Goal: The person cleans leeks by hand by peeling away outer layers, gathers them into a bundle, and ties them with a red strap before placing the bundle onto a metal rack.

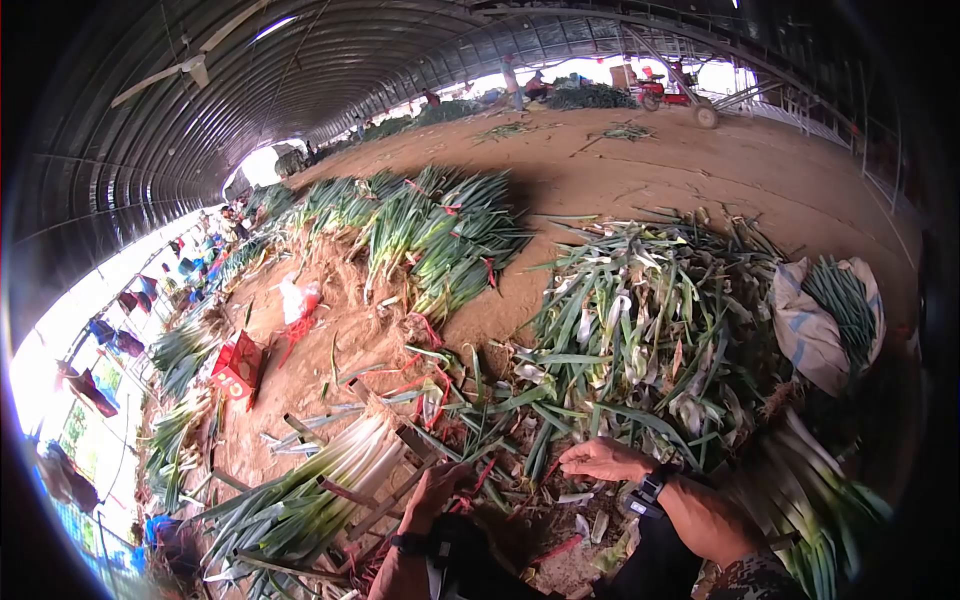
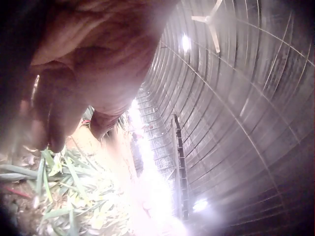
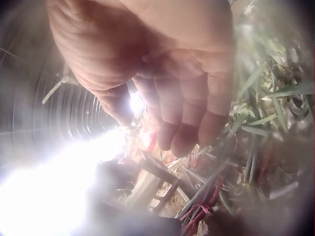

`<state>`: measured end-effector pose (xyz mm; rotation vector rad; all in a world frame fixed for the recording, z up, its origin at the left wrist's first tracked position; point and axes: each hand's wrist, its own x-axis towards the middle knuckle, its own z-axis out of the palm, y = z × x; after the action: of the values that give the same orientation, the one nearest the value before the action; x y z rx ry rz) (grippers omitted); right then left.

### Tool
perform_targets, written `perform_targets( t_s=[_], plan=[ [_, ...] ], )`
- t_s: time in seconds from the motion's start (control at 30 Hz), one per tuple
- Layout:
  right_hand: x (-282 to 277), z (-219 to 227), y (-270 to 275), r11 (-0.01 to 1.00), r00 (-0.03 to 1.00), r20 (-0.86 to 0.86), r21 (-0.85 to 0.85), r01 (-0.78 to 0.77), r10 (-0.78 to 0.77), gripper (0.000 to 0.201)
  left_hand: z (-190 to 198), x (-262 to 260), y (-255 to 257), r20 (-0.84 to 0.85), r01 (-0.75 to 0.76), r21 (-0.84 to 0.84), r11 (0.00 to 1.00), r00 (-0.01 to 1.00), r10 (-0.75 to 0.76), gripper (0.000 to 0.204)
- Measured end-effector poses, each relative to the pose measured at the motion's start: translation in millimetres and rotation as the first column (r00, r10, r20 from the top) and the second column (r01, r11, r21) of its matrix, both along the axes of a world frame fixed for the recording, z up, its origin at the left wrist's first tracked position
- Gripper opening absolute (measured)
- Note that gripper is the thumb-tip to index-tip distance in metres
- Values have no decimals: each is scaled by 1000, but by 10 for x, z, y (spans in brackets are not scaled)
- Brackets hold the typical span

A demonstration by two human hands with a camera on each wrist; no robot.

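In the head view, my left hand [image 1: 438,494] hangs low, right beside the wooden rack [image 1: 372,508]. In the left wrist view its fingers bend loosely downward, with nothing visible in them. My right hand [image 1: 606,460] is held out over the trimmings, palm inward. The right wrist view shows its fingers [image 3: 189,105] long and relaxed, the thumb apart from them. Scallion-like leeks [image 1: 350,455] lie across the rack, white stems toward my left hand. Thin red ties [image 3: 199,212] lie among loose leaves below the hands.
A large heap of leek leaves [image 1: 650,320] rises ahead of my right hand. Beside it stands a white woven sack [image 1: 805,335] of greens. Tied leek bundles [image 1: 440,235] lie farther off. A red box [image 1: 238,368] sits at left; more leeks [image 1: 800,490] lie at right.
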<state>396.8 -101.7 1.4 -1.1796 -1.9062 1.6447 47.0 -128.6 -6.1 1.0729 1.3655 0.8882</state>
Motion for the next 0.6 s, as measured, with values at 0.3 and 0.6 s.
perform_targets(
  t_s=[0.3,0.6],
  plan=[
    [-32,42,-26,999,1000,-13,-44,6,-6,53,-164,-82,63,10,17,-22,1000,1000,-17,34],
    [-33,-47,-13,1000,1000,11,-9,20,-20,51,-165,-83,69,-74,74,13,997,995,-73,37]
  ],
)
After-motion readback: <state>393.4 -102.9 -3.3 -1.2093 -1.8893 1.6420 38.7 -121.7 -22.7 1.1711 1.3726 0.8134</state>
